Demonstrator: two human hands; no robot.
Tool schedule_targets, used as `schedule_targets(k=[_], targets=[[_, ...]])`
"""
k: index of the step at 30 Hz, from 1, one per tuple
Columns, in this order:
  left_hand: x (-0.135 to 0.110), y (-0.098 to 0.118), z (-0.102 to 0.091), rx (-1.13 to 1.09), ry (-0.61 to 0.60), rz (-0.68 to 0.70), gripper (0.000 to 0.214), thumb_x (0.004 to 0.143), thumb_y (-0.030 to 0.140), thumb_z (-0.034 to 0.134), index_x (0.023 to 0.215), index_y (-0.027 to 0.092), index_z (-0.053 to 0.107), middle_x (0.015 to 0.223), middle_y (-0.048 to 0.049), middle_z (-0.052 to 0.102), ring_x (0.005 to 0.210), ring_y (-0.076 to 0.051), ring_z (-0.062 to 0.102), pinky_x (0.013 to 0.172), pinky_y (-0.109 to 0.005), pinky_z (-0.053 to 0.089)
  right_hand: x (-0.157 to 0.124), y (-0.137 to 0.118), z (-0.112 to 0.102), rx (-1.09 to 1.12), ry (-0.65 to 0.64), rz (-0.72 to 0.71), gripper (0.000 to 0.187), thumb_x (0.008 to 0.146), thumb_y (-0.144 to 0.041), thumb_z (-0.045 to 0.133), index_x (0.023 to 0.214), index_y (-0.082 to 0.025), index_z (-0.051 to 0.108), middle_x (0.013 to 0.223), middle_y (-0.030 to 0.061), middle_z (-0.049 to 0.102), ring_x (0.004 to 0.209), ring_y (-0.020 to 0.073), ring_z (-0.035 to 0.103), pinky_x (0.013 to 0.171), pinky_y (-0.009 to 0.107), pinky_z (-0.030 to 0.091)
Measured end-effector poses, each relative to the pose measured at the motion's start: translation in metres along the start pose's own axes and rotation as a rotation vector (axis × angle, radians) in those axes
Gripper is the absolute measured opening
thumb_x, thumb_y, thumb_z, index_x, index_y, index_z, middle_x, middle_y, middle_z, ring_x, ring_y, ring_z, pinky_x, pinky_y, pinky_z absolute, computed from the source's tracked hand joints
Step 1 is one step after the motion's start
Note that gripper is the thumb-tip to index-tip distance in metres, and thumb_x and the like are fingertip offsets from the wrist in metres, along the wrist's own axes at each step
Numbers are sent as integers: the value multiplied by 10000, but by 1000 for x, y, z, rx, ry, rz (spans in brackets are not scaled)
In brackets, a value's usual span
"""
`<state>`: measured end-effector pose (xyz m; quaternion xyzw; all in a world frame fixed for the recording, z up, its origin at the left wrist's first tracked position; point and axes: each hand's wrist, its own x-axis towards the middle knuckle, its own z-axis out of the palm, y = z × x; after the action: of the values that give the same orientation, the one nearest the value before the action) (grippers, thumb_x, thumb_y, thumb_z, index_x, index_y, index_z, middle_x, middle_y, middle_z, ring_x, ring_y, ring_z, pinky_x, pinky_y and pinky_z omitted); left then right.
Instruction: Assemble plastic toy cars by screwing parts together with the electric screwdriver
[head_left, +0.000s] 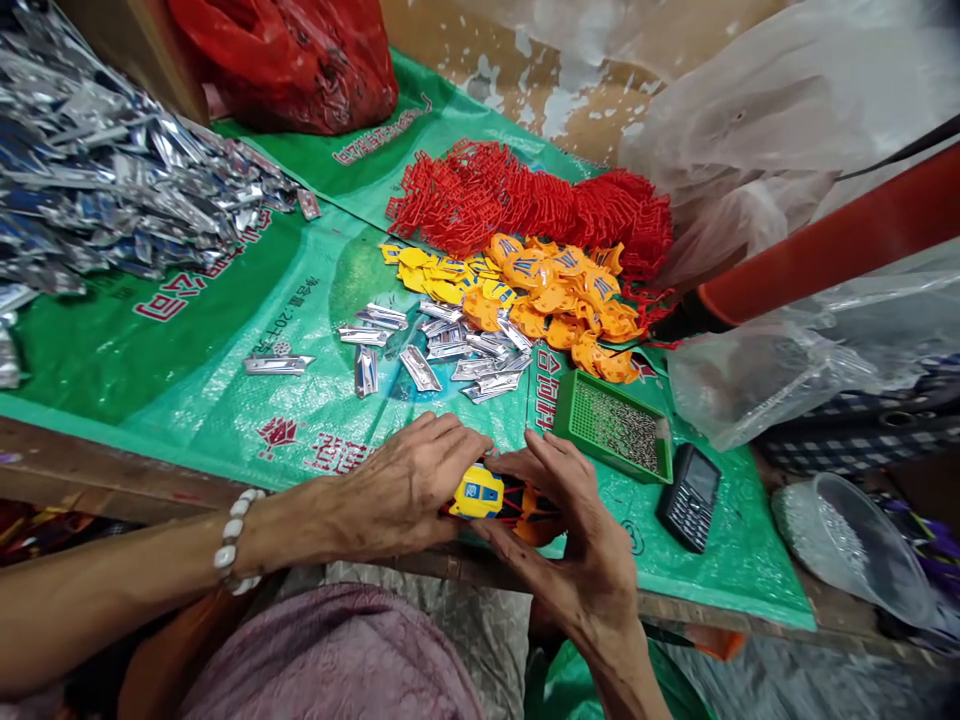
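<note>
Near the front edge of the green sheet, a toy car body [480,492] with yellow, blue, red and orange parts lies between both hands. My left hand [420,480] is closed on its left end, with the fingers over the top and the wrist wearing a beaded bracelet [231,540]. Around the orange right end curves my right hand [581,535], its thumb on the near side and fingers on the far side. The palms hide part of the car. Just beyond are loose silver parts [420,370], yellow parts [427,272] and orange parts [555,285].
Red plastic frames [525,200] are heaped behind. A green basket [570,415] of small metal pieces and a keypad phone [690,497] stand at right. Silver parts [127,190] pile up at left, near a red bag [300,65]. A red pole [825,235] slants in from the right.
</note>
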<state>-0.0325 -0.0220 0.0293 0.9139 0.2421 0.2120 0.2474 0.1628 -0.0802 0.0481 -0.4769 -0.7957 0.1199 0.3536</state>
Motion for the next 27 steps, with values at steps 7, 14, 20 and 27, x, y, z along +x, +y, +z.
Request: schedule_targets(k=[7,14,20,27], targets=[[0,0,2,21,17,-4,245,818,166,624,1023,140,491,939,-82,582,892,-254,551,820,-373,464,-1,-1,0,-3,9,16,701,850,-228,695,1465,-238,360,1089,68,718,1083,223,648,1068,498,444],[-4,-7,7,-7,25,8,418,795,147,670,1144,134,440,1022,-91,574,965,-264,549,894,-391,459,4,-3,-1,-55,-39,-14,638,850,-234,692,1421,-251,409,1086,49,728,1067,214,655,1066,482,453],[-3,-6,6,-8,32,0,442,763,130,692,1131,128,447,1027,-98,576,958,-264,552,886,-388,463,5,-2,-5,-72,-41,-14,577,850,-243,695,1371,-243,446,1080,45,728,1030,207,662,1060,473,454],[-1,-8,11,5,51,7,414,780,180,708,1102,131,453,1030,-99,578,948,-266,561,855,-380,468,11,0,-10,-87,-152,-102,294,874,-200,664,1161,-221,601,1111,56,691,1064,206,604,1054,473,411]])
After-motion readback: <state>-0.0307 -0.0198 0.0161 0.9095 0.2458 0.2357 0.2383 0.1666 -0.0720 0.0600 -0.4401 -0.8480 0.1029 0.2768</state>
